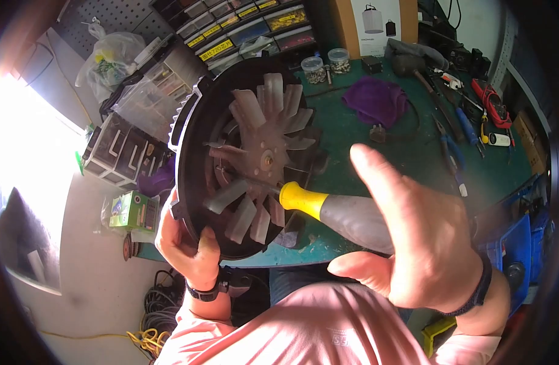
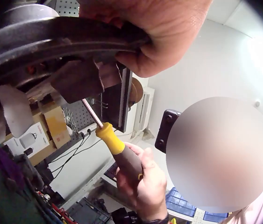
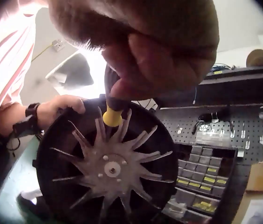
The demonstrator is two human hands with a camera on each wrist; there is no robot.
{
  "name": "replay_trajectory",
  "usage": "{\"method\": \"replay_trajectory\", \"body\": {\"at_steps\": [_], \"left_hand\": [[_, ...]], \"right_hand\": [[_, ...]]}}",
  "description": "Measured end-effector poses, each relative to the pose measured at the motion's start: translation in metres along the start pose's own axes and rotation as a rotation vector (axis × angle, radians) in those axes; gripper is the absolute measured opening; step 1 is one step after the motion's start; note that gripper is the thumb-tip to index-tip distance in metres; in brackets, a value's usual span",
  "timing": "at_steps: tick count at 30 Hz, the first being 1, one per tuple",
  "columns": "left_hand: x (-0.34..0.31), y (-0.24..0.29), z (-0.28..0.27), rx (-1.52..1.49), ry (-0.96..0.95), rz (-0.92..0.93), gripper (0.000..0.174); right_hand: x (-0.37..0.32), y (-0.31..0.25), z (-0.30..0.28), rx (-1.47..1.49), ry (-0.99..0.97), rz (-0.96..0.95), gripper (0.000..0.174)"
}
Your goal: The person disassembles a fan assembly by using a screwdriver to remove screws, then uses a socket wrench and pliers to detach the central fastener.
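On the lower left rim of this black fan housing point(image 1: 188, 176), my left hand point(image 1: 188, 249) has a grip, while my right hand point(image 1: 425, 237) is wrapped round the handle of a yellow-and-grey screwdriver point(image 1: 352, 220). Its shaft goes in among the blades of the fan point(image 1: 261, 137), which sits inside the housing. Can't make out the tip, sorry. Housing's up on edge, tilted, at the near side of the green tabletop point(image 1: 340, 170).

Storage-wise: past the housing and off to its right, two clear jars point(image 1: 314, 73) both have little metal bits in them. Behind the housing is a drawer cabinet point(image 1: 230, 29) with yellow labels; one drawer's got a heap of yellow bits, another has reddish stuff, most others are too dim to tell. Left of the housing there's a knotted clear bag point(image 1: 112, 64) with something green and yellow inside. Well right of the housing, a blue bin point(image 1: 523, 236) holds a dark round thing.
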State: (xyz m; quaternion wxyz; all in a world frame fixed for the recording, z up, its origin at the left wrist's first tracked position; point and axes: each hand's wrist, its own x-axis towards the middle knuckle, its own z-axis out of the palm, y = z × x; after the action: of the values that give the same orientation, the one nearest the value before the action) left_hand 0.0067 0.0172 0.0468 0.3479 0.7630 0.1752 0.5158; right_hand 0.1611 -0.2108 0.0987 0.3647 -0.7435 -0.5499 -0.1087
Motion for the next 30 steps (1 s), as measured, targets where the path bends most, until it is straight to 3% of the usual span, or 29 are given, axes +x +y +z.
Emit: {"method": "replay_trajectory", "body": {"at_steps": [2, 4, 6, 9, 10, 12, 16, 17, 18, 20, 21, 22, 25, 30], "left_hand": [[0.001, 0.001, 0.000, 0.012, -0.007, 0.009, 0.059], [0.001, 0.003, 0.002, -0.004, -0.013, 0.013, 0.058], [0.001, 0.004, 0.003, -0.020, -0.006, 0.006, 0.059], [0.000, 0.000, 0.003, -0.020, 0.004, 0.015, 0.059], [0.000, -0.001, 0.002, -0.006, 0.015, 0.029, 0.059], [0.000, 0.000, 0.002, -0.008, 0.007, 0.013, 0.059], [0.001, 0.002, 0.002, -0.014, -0.012, 0.009, 0.058], [0.001, 0.001, 0.002, -0.018, -0.014, 0.007, 0.058], [0.001, 0.000, 0.002, -0.019, -0.017, 0.014, 0.058], [0.000, 0.000, 0.001, -0.017, -0.016, 0.019, 0.058], [0.000, 0.002, 0.002, -0.030, -0.010, 0.015, 0.058], [0.001, 0.003, 0.004, -0.045, -0.006, 0.011, 0.059], [0.000, -0.001, 0.002, -0.019, 0.008, 0.024, 0.059], [0.000, 0.001, 0.000, -0.020, -0.013, -0.003, 0.060]], "right_hand": [[0.002, 0.002, 0.000, -0.024, -0.026, -0.021, 0.061], [0.006, 0.011, 0.011, -0.010, 0.146, -0.221, 0.050], [0.007, 0.020, 0.013, 0.069, 0.108, -0.260, 0.049], [0.010, 0.022, 0.023, 0.029, 0.222, -0.339, 0.057], [0.009, 0.018, 0.020, 0.032, 0.222, -0.338, 0.057], [0.004, 0.004, 0.005, 0.202, 0.048, 0.036, 0.051], [0.007, -0.003, -0.004, 0.104, -0.129, 0.096, 0.038], [0.006, 0.000, 0.002, 0.075, -0.038, -0.014, 0.032], [0.007, 0.003, 0.002, 0.071, -0.039, -0.012, 0.032], [0.010, 0.009, 0.001, -0.010, 0.024, -0.276, 0.032], [0.009, 0.010, 0.000, -0.008, 0.001, -0.329, 0.046], [0.008, 0.011, 0.002, -0.009, 0.001, -0.329, 0.046], [0.004, 0.013, 0.009, 0.109, 0.068, -0.073, 0.065], [0.001, 0.003, 0.001, -0.051, -0.046, 0.008, 0.060]]}}
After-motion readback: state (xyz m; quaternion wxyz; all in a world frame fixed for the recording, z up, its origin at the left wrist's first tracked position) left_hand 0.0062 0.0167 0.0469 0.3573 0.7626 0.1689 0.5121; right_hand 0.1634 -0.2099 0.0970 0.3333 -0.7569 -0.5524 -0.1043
